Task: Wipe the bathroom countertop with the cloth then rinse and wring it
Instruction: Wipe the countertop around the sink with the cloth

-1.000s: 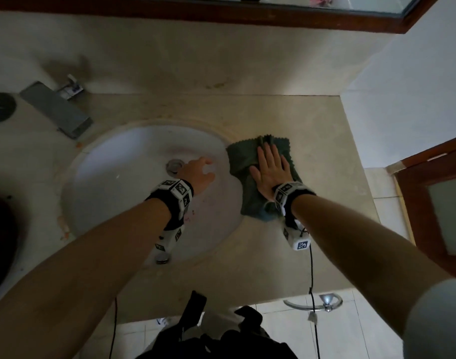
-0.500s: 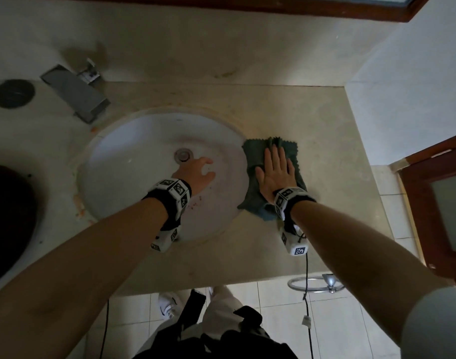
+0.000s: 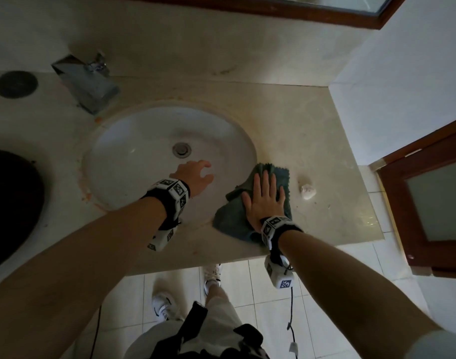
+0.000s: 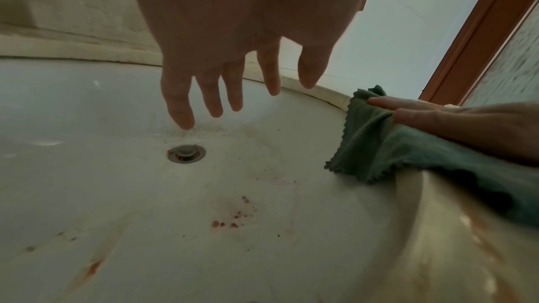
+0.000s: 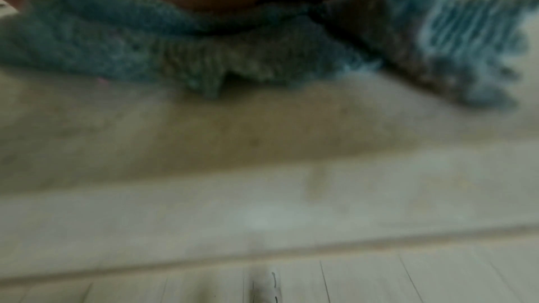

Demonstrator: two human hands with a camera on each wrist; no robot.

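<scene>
Right hand (image 3: 264,200) pressing flat, fingers straight, on cloth (image 3: 232,218) at sink's (image 3: 112,141) four o'clock, left hand (image 3: 193,177) hovering loose-fingered, holding nothing, over sink.

A dark teal, scallop-edged microfibre cloth (image 3: 232,216) is lying crumpled and partly folded on the beige, marble-look stone countertop (image 3: 312,141), at about 3 o'clock from the round white basin (image 3: 133,151). Its left edge is overhanging the basin rim, one corner (image 4: 344,165) drooping into the bowl, while its near end is sitting close to the counter's front edge. Seen from the right wrist, the cloth (image 5: 146,43) is bunching into thick, fuzzy ridges against the stone. The countertop is carrying faint orange staining around the basin rim and is running back to the wall at 12 o'clock.
</scene>
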